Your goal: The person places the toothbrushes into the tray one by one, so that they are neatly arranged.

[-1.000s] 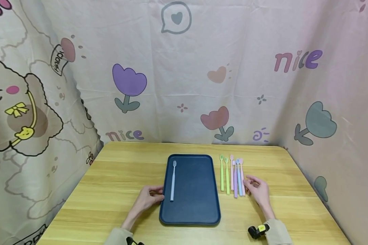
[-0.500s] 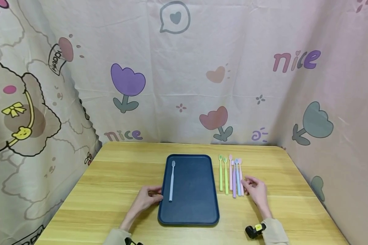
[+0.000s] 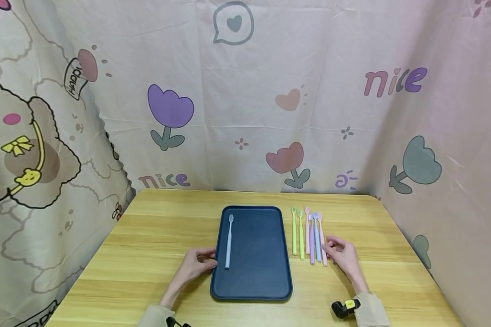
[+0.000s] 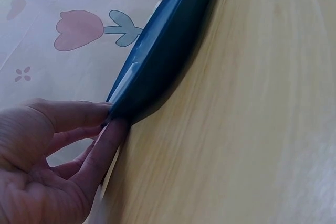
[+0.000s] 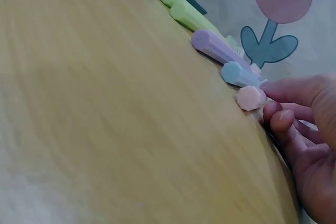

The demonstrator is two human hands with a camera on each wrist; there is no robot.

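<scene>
A dark blue tray [image 3: 255, 254] lies on the table, and one pale blue toothbrush [image 3: 229, 247] rests along its left side. My left hand [image 3: 196, 265] holds the tray's left rim, with thumb and finger at the edge in the left wrist view. To the right of the tray, several toothbrushes lie side by side. My right hand [image 3: 343, 254] pinches the rightmost, a pink toothbrush [image 5: 251, 98], between thumb and fingers. Beside that brush are a blue toothbrush [image 3: 317, 240] and a purple toothbrush [image 3: 313, 247].
Another pink toothbrush [image 3: 307, 234] and two light green toothbrushes, one nearest the tray [image 3: 294, 236], make up the left part of the row. The wooden table [image 3: 155, 236] ends at a printed curtain [image 3: 229, 113] behind it.
The rightmost pink toothbrush has slid slightly toward me and right with my right hand. My left hand and the tray stay in place; the view has shifted a little.
</scene>
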